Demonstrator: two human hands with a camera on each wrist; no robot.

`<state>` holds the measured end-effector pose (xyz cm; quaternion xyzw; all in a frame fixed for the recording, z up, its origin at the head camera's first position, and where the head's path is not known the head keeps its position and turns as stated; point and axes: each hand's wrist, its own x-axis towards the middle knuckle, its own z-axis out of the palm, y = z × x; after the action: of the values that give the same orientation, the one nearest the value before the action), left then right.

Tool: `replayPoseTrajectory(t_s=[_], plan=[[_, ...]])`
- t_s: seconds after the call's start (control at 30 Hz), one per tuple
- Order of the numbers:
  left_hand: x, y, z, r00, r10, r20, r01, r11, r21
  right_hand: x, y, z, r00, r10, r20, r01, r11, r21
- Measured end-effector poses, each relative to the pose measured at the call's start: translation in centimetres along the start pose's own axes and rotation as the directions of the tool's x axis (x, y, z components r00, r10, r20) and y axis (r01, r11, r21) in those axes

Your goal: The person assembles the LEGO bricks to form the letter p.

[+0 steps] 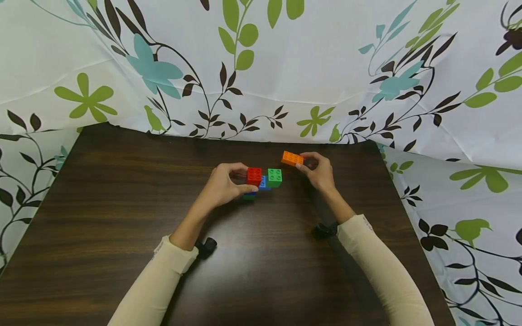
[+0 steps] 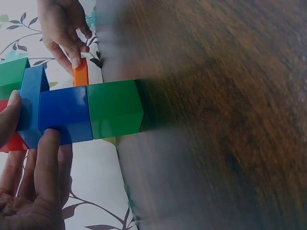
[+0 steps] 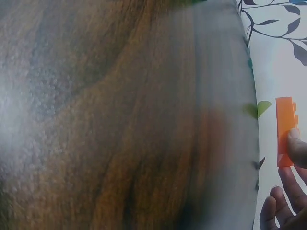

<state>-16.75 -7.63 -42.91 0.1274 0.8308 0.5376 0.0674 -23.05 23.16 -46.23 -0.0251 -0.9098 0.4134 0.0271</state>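
Observation:
My left hand (image 1: 223, 185) grips a stack of toy building bricks between thumb and fingers. On top of the stack sit a red brick (image 1: 254, 176) and a green brick (image 1: 275, 177), side by side with a gap. Under them runs a lighter blue brick (image 2: 31, 105). Below that come a dark blue brick (image 2: 66, 112) and a second green brick (image 2: 116, 109) at the bottom. My right hand (image 1: 320, 173) pinches a flat orange brick (image 1: 292, 158) by its right end, studs up, to the right of and behind the stack.
Both hands work over a dark wooden table (image 1: 261, 271). A white cloth (image 1: 261, 90) with leaf and flower prints hangs along its back edge and sides. Dark wrist cameras (image 1: 206, 247) sit below each sleeve's cuff.

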Motion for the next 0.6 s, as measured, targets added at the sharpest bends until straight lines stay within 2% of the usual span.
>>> replayPoseTrajectory(t_s=[0.6], plan=[[0.0,-0.1,0.1,1.000,-0.010,-0.001,0.010,1.000,0.006,-0.4,-1.0,0.1,0.998,-0.058,0.003,0.058,0.998,0.004]])
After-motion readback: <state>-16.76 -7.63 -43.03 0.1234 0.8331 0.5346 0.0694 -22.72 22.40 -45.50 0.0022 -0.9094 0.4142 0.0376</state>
